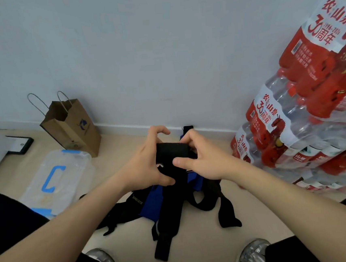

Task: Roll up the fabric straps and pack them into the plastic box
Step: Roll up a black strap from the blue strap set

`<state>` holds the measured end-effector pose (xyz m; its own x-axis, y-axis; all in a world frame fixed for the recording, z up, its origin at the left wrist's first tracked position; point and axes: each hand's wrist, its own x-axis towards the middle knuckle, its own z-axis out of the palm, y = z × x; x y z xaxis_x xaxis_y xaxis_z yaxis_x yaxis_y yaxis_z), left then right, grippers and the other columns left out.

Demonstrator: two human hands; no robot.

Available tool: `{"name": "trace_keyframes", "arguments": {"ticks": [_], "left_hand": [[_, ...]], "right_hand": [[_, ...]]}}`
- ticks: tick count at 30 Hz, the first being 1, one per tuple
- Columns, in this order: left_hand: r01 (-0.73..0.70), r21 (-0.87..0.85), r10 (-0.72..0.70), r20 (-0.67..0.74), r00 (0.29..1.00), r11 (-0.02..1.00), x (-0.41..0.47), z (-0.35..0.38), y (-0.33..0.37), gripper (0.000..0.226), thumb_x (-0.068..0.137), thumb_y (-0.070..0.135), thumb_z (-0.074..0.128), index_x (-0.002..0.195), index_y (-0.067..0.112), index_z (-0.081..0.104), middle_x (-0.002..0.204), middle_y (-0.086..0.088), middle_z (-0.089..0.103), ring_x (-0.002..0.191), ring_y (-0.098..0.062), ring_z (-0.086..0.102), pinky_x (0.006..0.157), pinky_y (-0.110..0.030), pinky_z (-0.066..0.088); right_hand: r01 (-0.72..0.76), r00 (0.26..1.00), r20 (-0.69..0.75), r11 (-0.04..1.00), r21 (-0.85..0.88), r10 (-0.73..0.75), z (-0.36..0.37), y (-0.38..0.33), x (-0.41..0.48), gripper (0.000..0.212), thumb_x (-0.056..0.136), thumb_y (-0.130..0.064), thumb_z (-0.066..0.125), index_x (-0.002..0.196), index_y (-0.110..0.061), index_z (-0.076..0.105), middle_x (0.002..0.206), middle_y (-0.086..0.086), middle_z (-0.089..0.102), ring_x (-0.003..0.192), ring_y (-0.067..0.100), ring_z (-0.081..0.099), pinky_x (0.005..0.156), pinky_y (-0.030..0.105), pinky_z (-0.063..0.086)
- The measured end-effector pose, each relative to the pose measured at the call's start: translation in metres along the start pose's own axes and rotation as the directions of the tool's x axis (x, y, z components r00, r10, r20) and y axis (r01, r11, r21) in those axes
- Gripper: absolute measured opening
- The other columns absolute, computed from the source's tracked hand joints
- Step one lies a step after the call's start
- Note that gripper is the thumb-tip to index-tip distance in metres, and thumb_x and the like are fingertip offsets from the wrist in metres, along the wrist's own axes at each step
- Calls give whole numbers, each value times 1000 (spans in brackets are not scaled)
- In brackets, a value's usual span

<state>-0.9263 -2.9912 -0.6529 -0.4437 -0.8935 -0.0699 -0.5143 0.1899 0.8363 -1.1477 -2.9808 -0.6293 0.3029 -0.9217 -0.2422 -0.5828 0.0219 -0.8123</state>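
Head view: left hand (148, 167) and right hand (204, 159) are each grasping one end of the black strap roll (171, 151) — grip clenched on both sides. Its tail (169, 215) is hanging below the grip; the plastic box (56, 180) is lying left of the grip.

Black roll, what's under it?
Below the black roll, its loose tail hangs onto more black straps and blue fabric on the floor. Anything beneath that pile is covered.

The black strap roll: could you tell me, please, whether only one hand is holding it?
No, the left hand and the right hand both grip the black strap roll, one at each end.
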Motion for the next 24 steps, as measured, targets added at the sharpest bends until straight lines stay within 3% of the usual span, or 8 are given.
{"name": "trace_keyframes", "arguments": {"ticks": [3, 7, 11, 16, 20, 24], "left_hand": [[14, -39, -15, -27, 1000, 999, 0, 4, -8, 110, 60, 6, 95, 139, 44, 29, 108, 1, 60, 76, -11, 69, 64, -36, 63], [36, 17, -36, 26, 999, 999, 1, 11, -19, 115, 62, 13, 96, 148, 43, 25, 110, 10, 63, 98, -1, 68, 77, -22, 58], [25, 61, -26, 19, 999, 998, 5, 15, -26, 98, 75, -1, 79, 146, 39, 24, 101, 5, 65, 91, -9, 68, 74, -32, 57], [22, 82, -25, 41, 999, 996, 6, 22, -28, 91, 81, -9, 67, 147, 36, 24, 108, 2, 67, 95, -16, 70, 71, -26, 51], [15, 137, -17, 11, 1000, 990, 4, 23, -30, 99, 77, -4, 75, 152, 33, 22, 100, 8, 65, 85, -9, 66, 70, -19, 47], [15, 110, -20, 39, 999, 994, 2, 27, -29, 80, 79, 10, 75, 141, 29, 28, 91, 8, 65, 80, -9, 67, 68, -21, 46]], "right_hand": [[-62, 997, -33, 994, 85, 65, -4, 2, 5, 39, 95, -37, 81, 119, -24, 54, 118, -1, 70, 109, 18, 71, 102, 49, 58], [-111, 992, -33, 963, 247, 123, -9, 4, 7, 34, 98, -29, 80, 119, -18, 56, 116, 9, 75, 102, 24, 77, 101, 47, 60], [-143, 988, -17, 953, 267, 153, -13, 3, 6, 33, 100, -29, 77, 121, -16, 55, 113, 8, 78, 99, 23, 79, 88, 37, 58], [-167, 984, -14, 942, 290, 178, -15, 2, 3, 30, 102, -26, 75, 123, -16, 54, 113, 8, 78, 100, 24, 80, 92, 44, 58], [-175, 983, 3, 939, 295, 182, -15, 2, 0, 30, 103, -27, 74, 124, -17, 54, 116, 6, 77, 98, 21, 80, 95, 44, 59], [-181, 983, 16, 938, 294, 185, -12, 1, -2, 33, 103, -25, 73, 127, -14, 52, 114, 5, 76, 94, 20, 80, 93, 42, 58]]}}
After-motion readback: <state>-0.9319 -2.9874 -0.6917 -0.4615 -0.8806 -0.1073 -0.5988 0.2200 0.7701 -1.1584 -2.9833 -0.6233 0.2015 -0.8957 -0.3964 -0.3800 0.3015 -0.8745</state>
